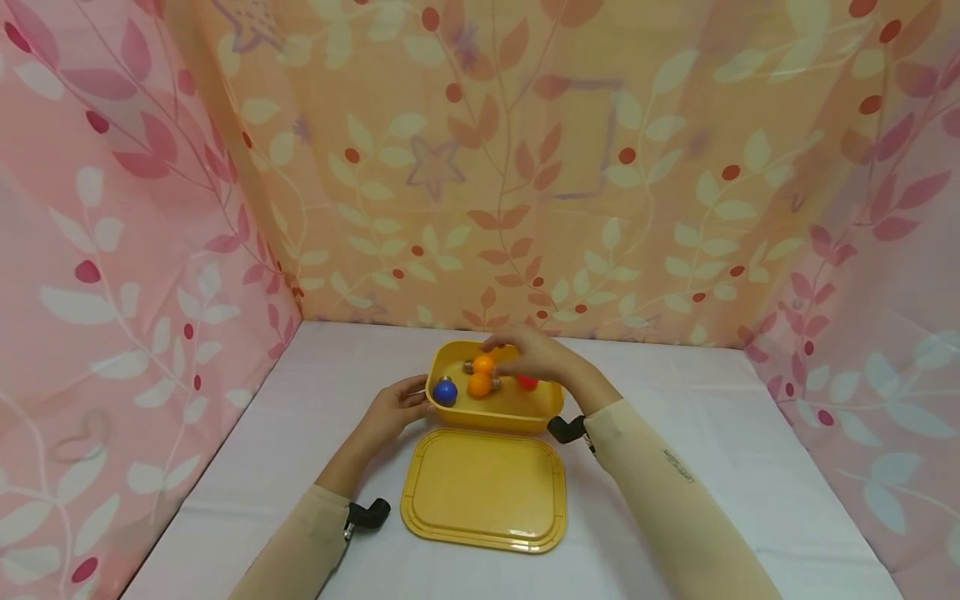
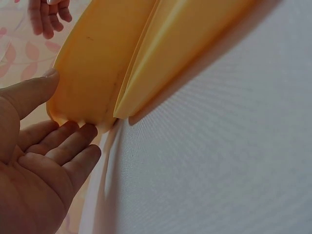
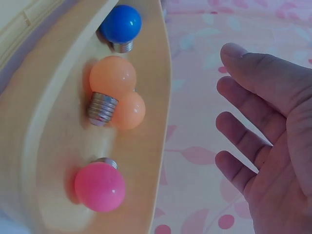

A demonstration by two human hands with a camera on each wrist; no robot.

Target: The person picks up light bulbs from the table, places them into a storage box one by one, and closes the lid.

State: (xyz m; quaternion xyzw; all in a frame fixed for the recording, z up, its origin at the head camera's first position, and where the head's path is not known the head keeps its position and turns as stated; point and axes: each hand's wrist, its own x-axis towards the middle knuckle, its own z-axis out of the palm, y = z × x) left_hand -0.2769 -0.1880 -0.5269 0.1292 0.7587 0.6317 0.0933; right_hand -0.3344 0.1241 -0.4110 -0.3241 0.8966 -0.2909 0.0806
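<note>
A yellow plastic box (image 1: 491, 419) stands on the table, holding several small light bulbs. Its left part has a blue bulb (image 1: 446, 392). Two orange bulbs (image 1: 480, 384) lie against each other near the middle, and a red bulb (image 1: 528, 383), pinkish in the right wrist view, lies farther right, partly covered by my right hand in the head view. My left hand (image 1: 392, 410) touches the box's left end, its thumb and fairly straight fingers against the outer wall (image 2: 92, 73). Above the box hovers my right hand (image 3: 278, 122), fingers spread loosely and nothing in them.
Just in front of the box, its yellow lid (image 1: 484, 492) lies flat on the white tablecloth (image 1: 300, 433). Patterned cloth walls (image 1: 480, 208) enclose the table at the back and both sides.
</note>
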